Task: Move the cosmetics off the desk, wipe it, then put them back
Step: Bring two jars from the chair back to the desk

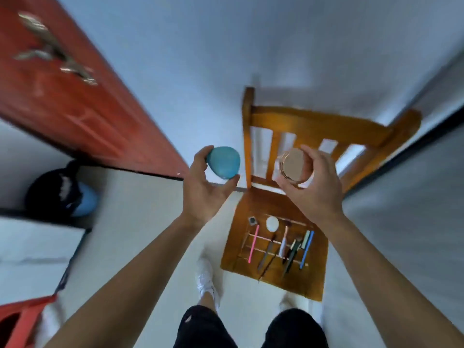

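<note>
My left hand (203, 189) holds a blue egg-shaped makeup sponge (223, 162) between thumb and fingers, above the floor left of the chair. My right hand (313, 187) grips a round glass jar (296, 167) with a tan lid, held over the back of the wooden chair (276, 204). On the chair seat lie several cosmetics in a row: a pink pencil (253, 244), a white round puff (272, 223), a small dark square (252, 220), brushes (267, 252) and a blue pencil (306, 249). The frame is blurred by motion.
A red-brown door (65, 96) with a metal handle stands open at the left. A dark bag (60, 189) with something blue sits by a white desk edge (35, 257). Pale floor surrounds the chair; my white shoes (207, 275) are below.
</note>
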